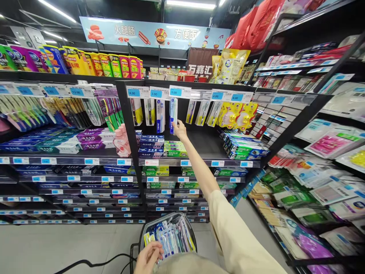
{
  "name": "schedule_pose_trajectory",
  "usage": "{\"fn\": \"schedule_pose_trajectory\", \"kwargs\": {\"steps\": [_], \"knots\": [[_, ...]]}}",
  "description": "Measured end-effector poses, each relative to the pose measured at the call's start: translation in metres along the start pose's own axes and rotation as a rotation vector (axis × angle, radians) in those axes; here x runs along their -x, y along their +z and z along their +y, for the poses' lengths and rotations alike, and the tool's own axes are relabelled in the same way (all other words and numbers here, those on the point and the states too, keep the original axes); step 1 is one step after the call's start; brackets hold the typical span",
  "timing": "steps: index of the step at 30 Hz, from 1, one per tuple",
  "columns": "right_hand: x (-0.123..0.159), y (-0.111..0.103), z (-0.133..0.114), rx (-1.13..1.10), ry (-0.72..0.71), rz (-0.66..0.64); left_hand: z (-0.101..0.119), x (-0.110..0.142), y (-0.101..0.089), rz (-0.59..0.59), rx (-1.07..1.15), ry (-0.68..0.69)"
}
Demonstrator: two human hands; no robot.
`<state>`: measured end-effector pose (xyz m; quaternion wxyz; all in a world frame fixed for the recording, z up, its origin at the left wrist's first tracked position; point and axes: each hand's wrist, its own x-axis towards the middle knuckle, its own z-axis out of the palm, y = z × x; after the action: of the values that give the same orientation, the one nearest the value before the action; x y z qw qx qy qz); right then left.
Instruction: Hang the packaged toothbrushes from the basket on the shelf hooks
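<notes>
My right hand (pixel 180 130) is stretched out to the shelf hooks, its fingers closed on the lower end of a blue and white packaged toothbrush (pixel 173 110). The toothbrush hangs upright just under a price tag reading 3.00. Low in front of me, my left hand (pixel 148 257) is over the left side of a dark basket (pixel 142 235), with fingers bent and held together. Whether a pack is between them is hidden. Many packaged toothbrushes (pixel 173 238) fill the basket, mostly blue and white, with a yellow one by my left hand.
More packaged toothbrushes (pixel 160 116) hang on hooks either side. Toothpaste boxes (pixel 175 149) are stacked on the shelf below, with pink bottles (pixel 122 140) beside the post. Chip cans (pixel 76 61) line the top. A rack of bagged goods (pixel 325 144) stands right. A black cable (pixel 94 262) crosses the floor.
</notes>
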<state>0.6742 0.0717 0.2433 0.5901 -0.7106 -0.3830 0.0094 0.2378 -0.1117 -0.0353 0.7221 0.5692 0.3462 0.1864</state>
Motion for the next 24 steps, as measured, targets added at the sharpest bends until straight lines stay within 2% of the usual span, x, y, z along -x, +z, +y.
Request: {"fn": "schedule_pose_trajectory", "kwargs": {"steps": [2,4,9,11,13,16,19,22,23,24], "knots": [[0.009,-0.002,0.003,-0.139,0.125,-0.017,-0.001,0.002,0.0,-0.004,0.007,0.002],[0.023,-0.004,0.008,-0.202,0.192,0.008,-0.003,0.004,0.0,0.001,0.013,-0.004],[0.071,-0.013,0.018,-0.308,0.172,0.113,-0.01,0.008,-0.002,-0.005,0.029,-0.047],[0.094,-0.018,0.018,-0.399,0.158,0.056,-0.011,0.01,-0.003,-0.029,0.013,-0.057],[0.118,-0.027,0.016,-0.476,0.157,-0.074,-0.009,0.013,-0.002,-0.075,-0.028,-0.068],[0.155,-0.044,0.013,-0.545,0.163,-0.433,-0.004,0.017,0.001,-0.129,-0.086,-0.085],[0.195,-0.052,0.025,-0.521,0.235,-1.034,-0.002,0.022,0.005,-0.103,-0.11,-0.105],[0.246,-0.032,0.074,-0.347,0.432,-1.651,-0.011,0.024,0.009,-0.071,-0.112,-0.13],[0.268,-0.018,0.099,-0.26,0.529,-1.791,-0.019,0.023,0.009,-0.069,-0.103,-0.142],[0.295,-0.002,0.128,-0.138,0.642,-1.873,-0.03,0.021,0.009,-0.065,-0.085,-0.17]]}}
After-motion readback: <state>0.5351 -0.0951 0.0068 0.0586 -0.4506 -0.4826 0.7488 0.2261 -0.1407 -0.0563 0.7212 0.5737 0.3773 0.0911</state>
